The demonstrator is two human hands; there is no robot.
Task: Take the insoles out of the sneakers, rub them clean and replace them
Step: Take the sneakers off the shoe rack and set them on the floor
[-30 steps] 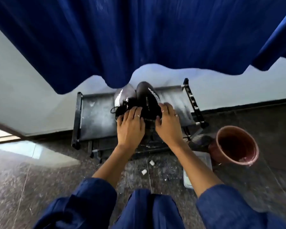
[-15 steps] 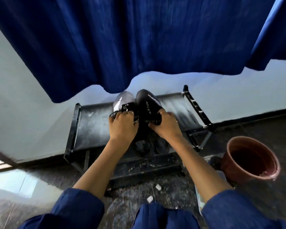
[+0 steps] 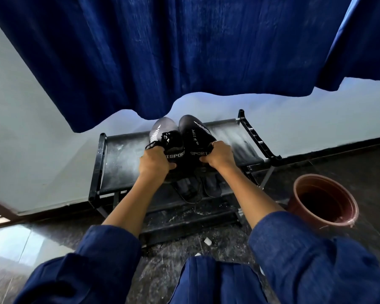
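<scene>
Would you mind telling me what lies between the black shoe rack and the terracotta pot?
In the head view, only bare dark stone floor separates the shoe rack from the terracotta pot; nothing sits there.

Two sneakers (image 3: 178, 139) side by side above the rack (image 3: 123, 163), bucket (image 3: 325, 200) on floor right of rack

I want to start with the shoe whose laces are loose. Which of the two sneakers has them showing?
The left sneaker, held by the left hand: black laces stick out at its tongue. The right sneaker, in the right hand, shows none.
</scene>
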